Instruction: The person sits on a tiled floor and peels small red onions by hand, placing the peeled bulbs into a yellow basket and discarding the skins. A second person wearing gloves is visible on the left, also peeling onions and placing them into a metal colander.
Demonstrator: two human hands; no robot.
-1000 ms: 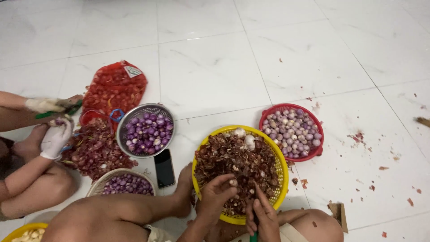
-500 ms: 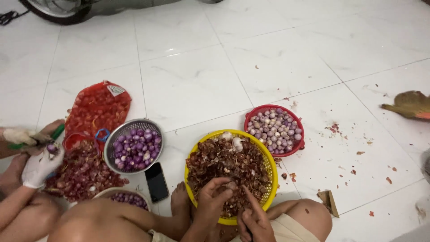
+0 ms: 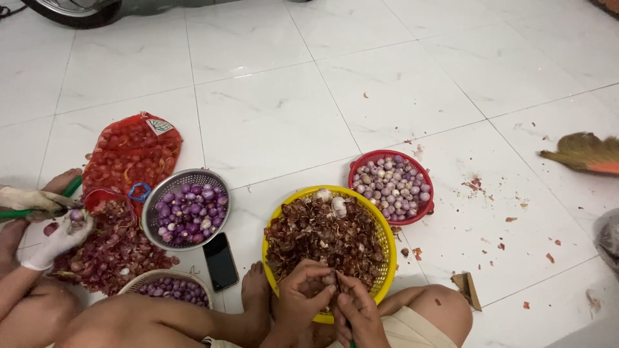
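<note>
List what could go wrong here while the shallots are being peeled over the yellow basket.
1. Both hands, left hand and right hand, work close together on one small bulb with what looks like a thin blade; a slip might nick a finger.
2. The phone lies on the floor between the metal colander and a bare foot; it could get stepped on.
3. Peels scattered on the tiles may be slippery.

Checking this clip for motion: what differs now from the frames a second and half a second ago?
The view tilted up: a broom now shows at right. Both hands, left hand and right hand, stay together over the yellow basket of skins, pinching something small. The red basket, metal colander and phone have not moved.
</note>
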